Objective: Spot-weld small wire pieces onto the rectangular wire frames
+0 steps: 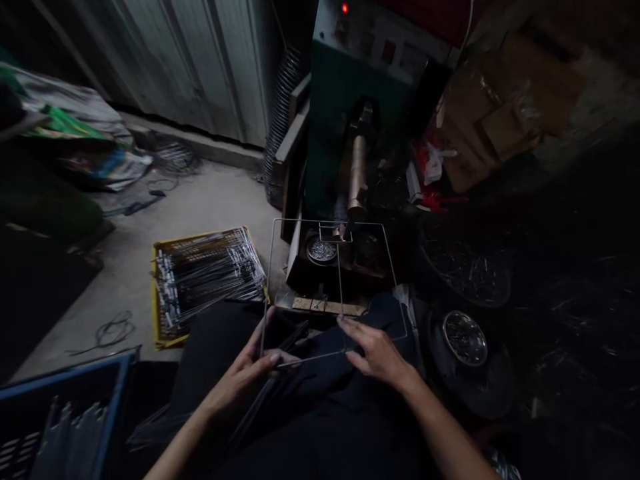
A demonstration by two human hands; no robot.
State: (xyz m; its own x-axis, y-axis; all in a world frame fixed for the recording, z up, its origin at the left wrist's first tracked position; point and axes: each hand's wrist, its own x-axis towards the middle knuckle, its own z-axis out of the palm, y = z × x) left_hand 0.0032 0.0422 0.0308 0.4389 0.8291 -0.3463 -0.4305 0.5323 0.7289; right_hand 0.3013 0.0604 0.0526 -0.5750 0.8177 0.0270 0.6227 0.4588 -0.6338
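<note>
With the green machine (pixel 360 100) standing ahead and the yellow crate (pixel 205 280) of rods lying on the floor at left, the left hand (pixel 250 373) and right hand (pixel 377 353) are each keeping a closed grip on the near edge of the wire frame (pixel 341 280), holding it over the lap.

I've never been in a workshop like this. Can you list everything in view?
wire frame: one, silver, over the lap, far edge at the machine
machine: one, green, red light lit, straight ahead
brass cylinder: one, on the machine's front
dish of small metal parts: one, silvery, at the machine's foot
yellow crate: one, floor at left, holding metal rods
blue crate: one, lower left
metal bowl: one, shiny, at right
cardboard box: one, brown, upper right
left hand: grips the frame's near left corner
right hand: grips the frame's near edge
</note>
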